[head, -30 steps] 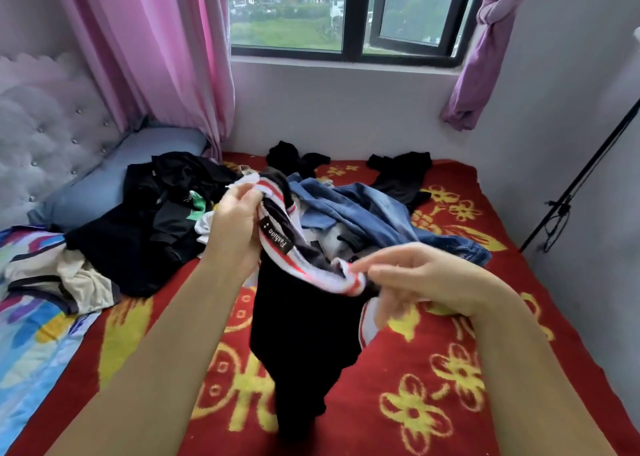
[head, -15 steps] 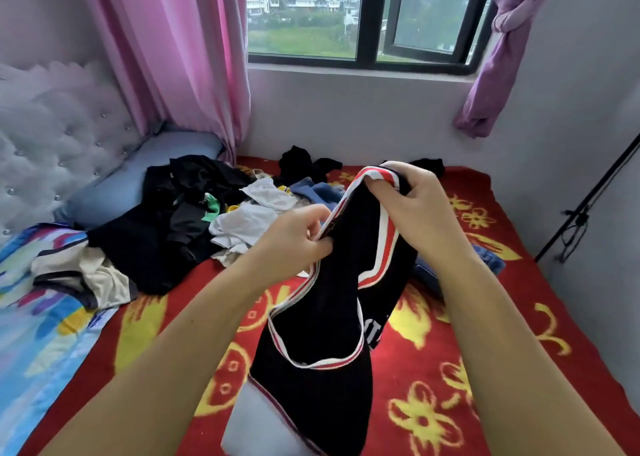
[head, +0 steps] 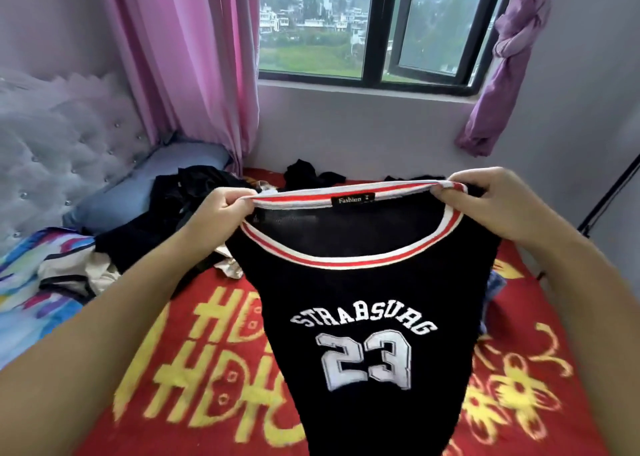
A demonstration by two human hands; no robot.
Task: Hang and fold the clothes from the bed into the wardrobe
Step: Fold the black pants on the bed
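Above the red bedspread (head: 194,369), my left hand (head: 216,213) and right hand (head: 491,206) pinched the black jersey (head: 363,351) collar taut, fingers curled on the trim.

1. Two hands: left hand (head: 221,213), right hand (head: 485,206).
2. One black jersey (head: 363,317).
3. One bed (head: 207,369).
4. One pile of dark clothes (head: 180,213).
5. One blue pillow (head: 138,185).
6. Two curtains: pink curtain (head: 194,67), purple curtain (head: 502,57).
7. One window (head: 374,29).

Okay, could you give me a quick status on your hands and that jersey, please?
Left hand and right hand each pinch the collar. Black jersey held up, spread wide, number side facing me. Clothes pile on the bed behind; nothing in the way.
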